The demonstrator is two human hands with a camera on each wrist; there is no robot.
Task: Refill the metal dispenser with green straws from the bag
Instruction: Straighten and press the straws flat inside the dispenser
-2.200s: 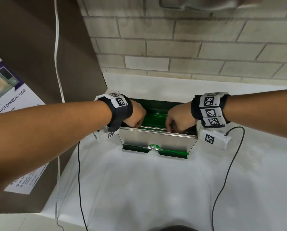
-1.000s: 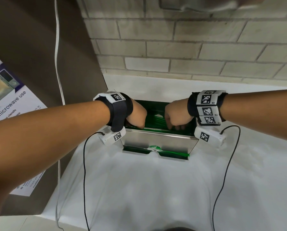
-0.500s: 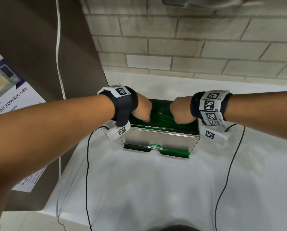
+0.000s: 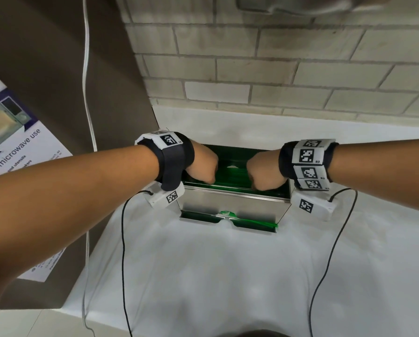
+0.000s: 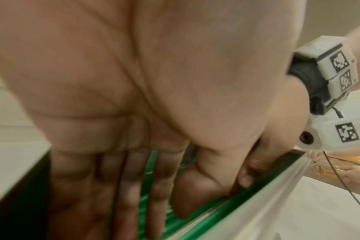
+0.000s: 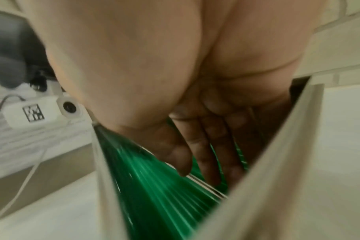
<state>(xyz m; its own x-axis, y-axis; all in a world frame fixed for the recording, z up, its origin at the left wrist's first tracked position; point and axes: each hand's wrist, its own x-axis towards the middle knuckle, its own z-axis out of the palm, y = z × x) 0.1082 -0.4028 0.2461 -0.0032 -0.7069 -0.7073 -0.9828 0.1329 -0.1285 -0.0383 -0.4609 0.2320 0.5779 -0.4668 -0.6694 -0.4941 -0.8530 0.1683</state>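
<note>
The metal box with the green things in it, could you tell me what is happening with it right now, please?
A person is refilling a metal dispenser on a white counter with green straws. Both the left hand and the right hand reach down into its open top, fingers extended onto the straws lying lengthwise inside, apparently settling them flat. A few straws already show in the tray slot at the front. No bag is in view.

Fingers out of sight, wrist views blurred

From the head view both fists hide their fingertips inside the shiny metal dispenser box (image 4: 232, 203); the thin green plastic straws (image 6: 164, 194) smear together.
</note>
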